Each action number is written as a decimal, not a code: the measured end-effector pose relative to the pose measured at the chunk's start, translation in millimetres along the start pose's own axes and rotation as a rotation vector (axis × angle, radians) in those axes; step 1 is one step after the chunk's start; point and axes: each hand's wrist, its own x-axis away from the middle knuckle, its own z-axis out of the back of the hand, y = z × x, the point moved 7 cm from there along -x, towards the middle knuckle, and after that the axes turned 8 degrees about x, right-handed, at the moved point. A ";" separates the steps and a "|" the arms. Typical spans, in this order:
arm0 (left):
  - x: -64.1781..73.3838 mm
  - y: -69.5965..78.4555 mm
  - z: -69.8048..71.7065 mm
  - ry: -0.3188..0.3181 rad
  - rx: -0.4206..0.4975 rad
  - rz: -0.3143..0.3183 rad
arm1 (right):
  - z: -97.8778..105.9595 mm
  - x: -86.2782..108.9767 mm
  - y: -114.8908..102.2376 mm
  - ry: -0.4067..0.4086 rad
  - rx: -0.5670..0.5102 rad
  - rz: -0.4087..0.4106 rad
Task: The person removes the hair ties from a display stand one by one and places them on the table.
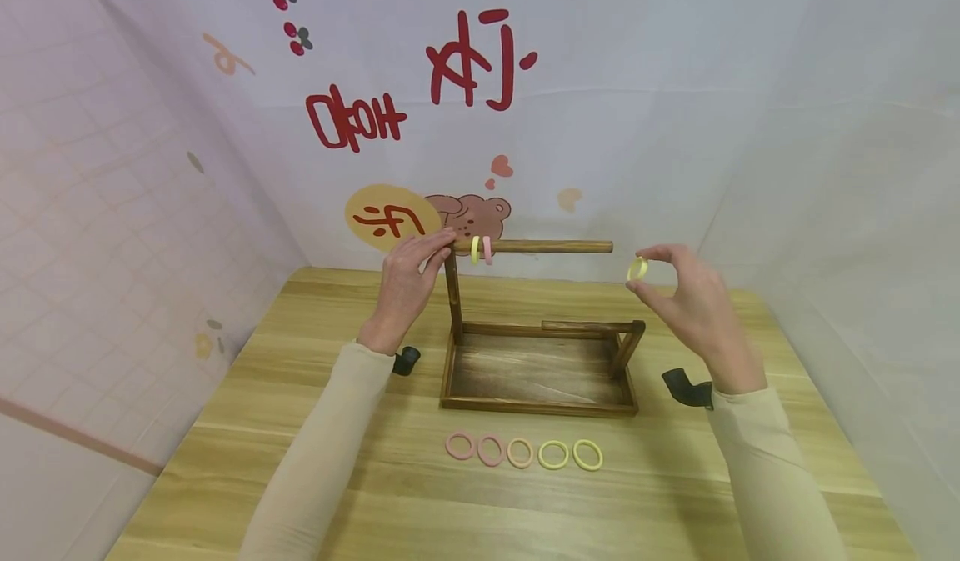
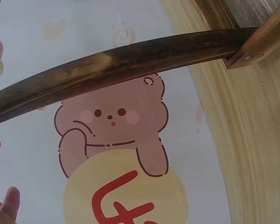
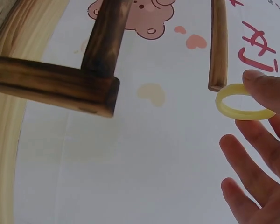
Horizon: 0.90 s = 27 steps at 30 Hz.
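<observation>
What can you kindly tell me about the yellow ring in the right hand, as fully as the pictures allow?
The yellow ring is a slim, plain, pale-yellow band, smooth and possibly plastic, with an open centre and no break visible. It is held in the air above the table, seen obliquely, pinched by the fingers of the right hand. It sits near the free end of the upper wooden bar, apart from it and not threaded on.

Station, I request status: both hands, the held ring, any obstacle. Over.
Right hand pinches yellow ring, off free end of upper bar. Left hand at bar's other end. Nothing visible between ring and bar.
</observation>
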 end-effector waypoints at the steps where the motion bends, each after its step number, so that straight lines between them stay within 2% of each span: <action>1: 0.1 -0.2 0.2 0.000 -0.001 0.003 | 0.2 2.2 -1.6 0.010 0.003 0.015; 12: 1.1 -0.4 0.1 0.004 0.008 0.003 | -2.0 26.8 -15.5 0.074 0.007 0.120; 20: 1.0 -1.3 -0.4 0.014 -0.014 -0.006 | -6.2 42.2 -20.2 0.109 0.000 0.227; 27: 0.8 -1.4 -1.1 0.016 -0.007 -0.006 | -11.4 54.1 -22.3 0.120 -0.017 0.254</action>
